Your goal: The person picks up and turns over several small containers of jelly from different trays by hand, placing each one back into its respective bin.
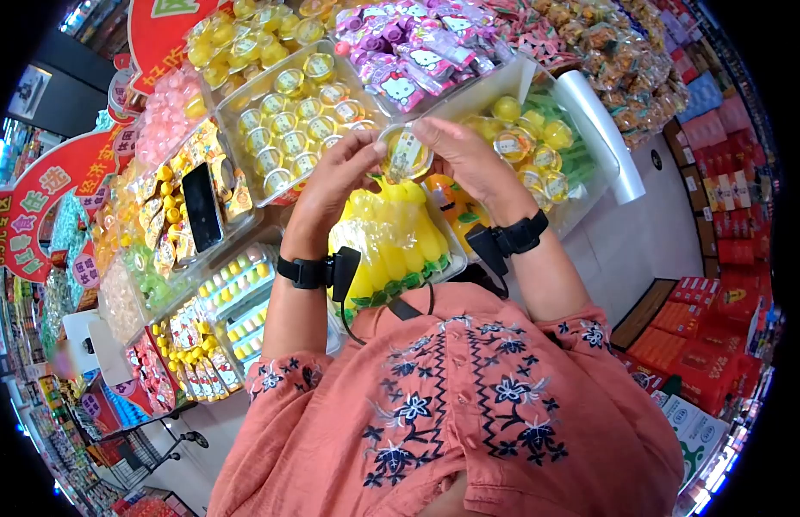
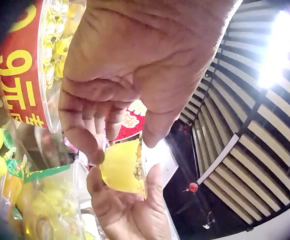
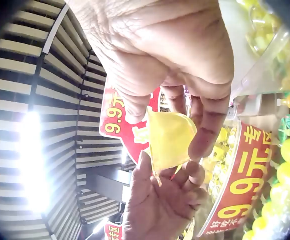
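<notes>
Yellow jelly cup [image 1: 406, 153] is up at chest height over the snack bins [image 1: 305, 121], pinched between the left hand [image 1: 335, 177] and the right hand [image 1: 469, 155], fingertips clamped on its rim and sides. It looks light, with thin, squeezable plastic walls and a peel-off film lid, so the stiffer rim seems the safest hold.

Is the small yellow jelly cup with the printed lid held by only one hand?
No, both the left hand and the right hand pinch the small yellow jelly cup between their fingertips in the head view.
</notes>
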Demonstrator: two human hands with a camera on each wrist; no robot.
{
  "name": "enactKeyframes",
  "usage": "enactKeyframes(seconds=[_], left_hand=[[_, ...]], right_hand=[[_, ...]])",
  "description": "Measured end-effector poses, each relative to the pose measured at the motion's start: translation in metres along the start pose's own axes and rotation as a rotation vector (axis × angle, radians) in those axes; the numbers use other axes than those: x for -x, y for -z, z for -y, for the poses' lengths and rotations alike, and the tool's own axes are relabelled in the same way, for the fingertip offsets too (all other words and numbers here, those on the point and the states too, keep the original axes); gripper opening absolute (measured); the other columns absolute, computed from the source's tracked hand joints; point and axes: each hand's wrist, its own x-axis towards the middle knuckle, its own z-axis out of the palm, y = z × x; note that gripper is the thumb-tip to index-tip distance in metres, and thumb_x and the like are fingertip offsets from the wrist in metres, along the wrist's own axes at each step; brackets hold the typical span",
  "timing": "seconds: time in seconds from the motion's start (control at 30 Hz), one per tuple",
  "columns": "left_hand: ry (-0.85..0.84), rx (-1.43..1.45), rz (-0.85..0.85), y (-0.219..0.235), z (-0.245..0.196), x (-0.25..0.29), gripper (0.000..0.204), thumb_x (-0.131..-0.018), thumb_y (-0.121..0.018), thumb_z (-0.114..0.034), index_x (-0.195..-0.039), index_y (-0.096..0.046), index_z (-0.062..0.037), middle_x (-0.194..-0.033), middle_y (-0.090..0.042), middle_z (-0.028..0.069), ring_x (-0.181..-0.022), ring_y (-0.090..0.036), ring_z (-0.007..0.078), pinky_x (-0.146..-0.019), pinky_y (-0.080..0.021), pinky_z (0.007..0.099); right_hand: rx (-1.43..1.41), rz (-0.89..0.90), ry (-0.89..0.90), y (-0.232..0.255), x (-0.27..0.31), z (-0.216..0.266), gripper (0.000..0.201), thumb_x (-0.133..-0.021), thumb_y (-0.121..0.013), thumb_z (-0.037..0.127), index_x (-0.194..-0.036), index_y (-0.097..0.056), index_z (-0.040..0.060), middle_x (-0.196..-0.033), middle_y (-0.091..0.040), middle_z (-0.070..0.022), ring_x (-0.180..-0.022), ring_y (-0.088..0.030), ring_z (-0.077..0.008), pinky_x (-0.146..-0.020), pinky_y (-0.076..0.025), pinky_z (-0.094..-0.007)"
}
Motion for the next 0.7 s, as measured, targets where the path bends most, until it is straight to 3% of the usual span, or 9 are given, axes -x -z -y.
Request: enactKeyframes(seconds=[0.17,0.3,0.33,0.43,0.53,0.57,0.7], left_hand=[[0.080,0.065,0.064,0.009,0.006,-0.011,0.034,-0.092,-0.065,-0.031,-0.114,-0.060,-0.0047,-0.087,-0.058,-0.0021,-0.075,-0.056,0.0076,-0.065,-0.048,0.0243],[0.056,0.281,0.032,0.013,0.001,-0.020,0.034,-0.094,-0.060,-0.033,-0.114,-0.058,-0.0049,-0.088,-0.064,0.0005,-0.071,-0.058,0.0102,-0.062,-0.049,0.0242],[0.057,0.334,0.099,0.025,0.006,-0.026,0.043,-0.095,-0.059,-0.035,-0.127,-0.054,-0.0058,-0.102,-0.067,0.0057,-0.083,-0.063,0.0140,-0.065,-0.050,0.0261],[0.023,0.467,-0.015,0.057,0.000,-0.048,0.040,-0.095,-0.058,-0.034,-0.124,-0.054,-0.0058,-0.101,-0.067,0.0077,-0.085,-0.064,0.0170,-0.066,-0.051,0.0275],[-0.164,0.355,-0.262,0.102,-0.016,-0.080,0.034,-0.093,-0.062,-0.031,-0.116,-0.054,-0.0068,-0.096,-0.066,0.0114,-0.086,-0.065,0.0227,-0.070,-0.053,0.0317],[-0.143,0.370,-0.405,0.125,-0.015,-0.095,0.030,-0.093,-0.062,-0.029,-0.114,-0.054,-0.0085,-0.095,-0.065,0.0118,-0.085,-0.065,0.0234,-0.069,-0.054,0.0326],[-0.175,0.182,-0.694,0.182,-0.008,-0.121,0.046,-0.088,-0.067,-0.038,-0.117,-0.054,-0.0052,-0.088,-0.054,0.0066,-0.082,-0.064,0.0233,-0.065,-0.050,0.0330]], right_hand=[[-0.024,-0.009,-0.026,0.000,-0.005,-0.003,0.051,-0.098,-0.053,0.049,-0.117,-0.055,0.0021,-0.090,-0.063,-0.0035,-0.077,-0.064,-0.0109,-0.068,-0.055,-0.0261],[-0.114,0.005,-0.005,0.001,-0.009,-0.003,0.056,-0.100,-0.045,0.051,-0.120,-0.054,-0.0008,-0.099,-0.063,-0.0094,-0.085,-0.065,-0.0175,-0.072,-0.055,-0.0308],[-0.109,-0.012,0.001,-0.002,-0.006,0.001,0.055,-0.101,-0.044,0.050,-0.119,-0.054,-0.0014,-0.100,-0.063,-0.0106,-0.086,-0.065,-0.0183,-0.072,-0.055,-0.0311],[-0.098,-0.038,0.006,0.003,-0.006,0.001,0.053,-0.101,-0.046,0.048,-0.119,-0.052,-0.0015,-0.100,-0.061,-0.0124,-0.085,-0.065,-0.0196,-0.071,-0.055,-0.0315],[-0.104,-0.058,-0.013,0.012,-0.003,-0.004,0.052,-0.101,-0.047,0.047,-0.120,-0.052,-0.0010,-0.099,-0.061,-0.0128,-0.084,-0.065,-0.0197,-0.070,-0.055,-0.0314],[-0.109,-0.066,-0.021,0.014,-0.001,-0.005,0.051,-0.101,-0.046,0.046,-0.119,-0.052,-0.0009,-0.098,-0.061,-0.0129,-0.084,-0.065,-0.0197,-0.070,-0.055,-0.0314],[-0.137,-0.086,-0.062,0.021,0.006,-0.009,0.048,-0.102,-0.045,0.044,-0.120,-0.052,-0.0002,-0.099,-0.061,-0.0122,-0.084,-0.065,-0.0186,-0.070,-0.054,-0.0306]])
